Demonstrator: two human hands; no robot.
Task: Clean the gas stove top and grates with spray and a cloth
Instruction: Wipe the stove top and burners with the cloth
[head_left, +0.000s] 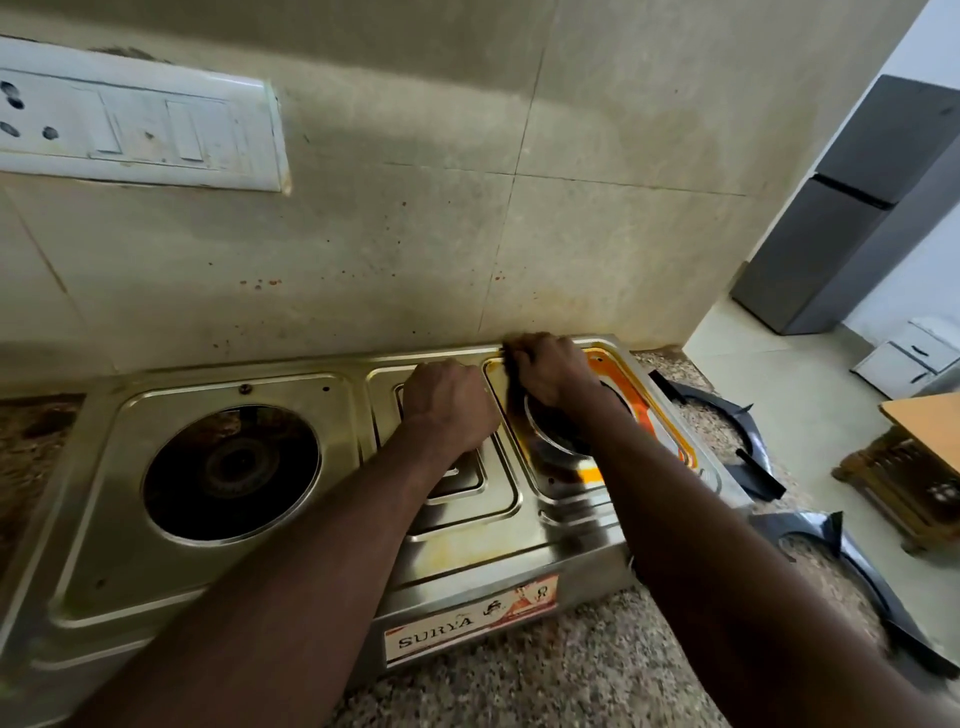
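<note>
Both hands on the stove top (467, 551), busy at the right burner plate (615, 364)!
The stove sits on the counter (571, 670) against the wall, with the grates (748, 457) off to its right. The right hand (553, 371) appears to pinch the plate's back corner. The left hand (449, 405) is curled at centre, its contents hidden. The sheet steel looks stiff, light and probably greasy, so the raised rim is the best hold.

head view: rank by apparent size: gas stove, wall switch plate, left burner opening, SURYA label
Largest to smallest:
1. gas stove
2. wall switch plate, cut off at the frame's left edge
3. left burner opening
4. SURYA label
Wide-angle view: 2 over 3 holds on screen only.
</note>
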